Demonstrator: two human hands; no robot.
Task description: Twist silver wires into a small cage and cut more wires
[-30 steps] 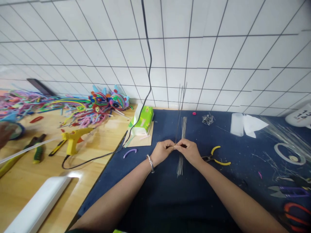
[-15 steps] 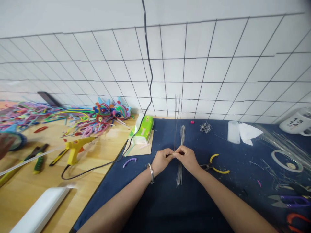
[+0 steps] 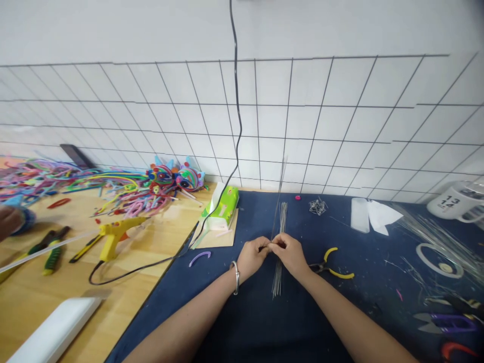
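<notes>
My left hand (image 3: 252, 258) and my right hand (image 3: 292, 255) meet fingertip to fingertip over a dark blue mat (image 3: 242, 322). Both are pinched closed on thin grey wires (image 3: 280, 190) that rise from the fingers toward the tiled wall. A bundle of straight grey wires (image 3: 279, 252) lies on the mat beneath the hands, running away from me. A silver bangle sits on my left wrist. Yellow-handled pliers (image 3: 333, 269) lie just right of my right hand.
A yellow glue gun (image 3: 113, 233) and its black cable lie on the wooden table (image 3: 34, 292) at left, beside coloured pipe cleaners (image 3: 124, 189). A green tissue pack (image 3: 224, 205), a white mug (image 3: 456, 204), scissors (image 3: 446, 320) and another person's hand (image 3: 8, 222) are around.
The view has tilted up a little, so everything sits lower in the picture. My hands stay pinched together on the wires in the same place on the mat.
</notes>
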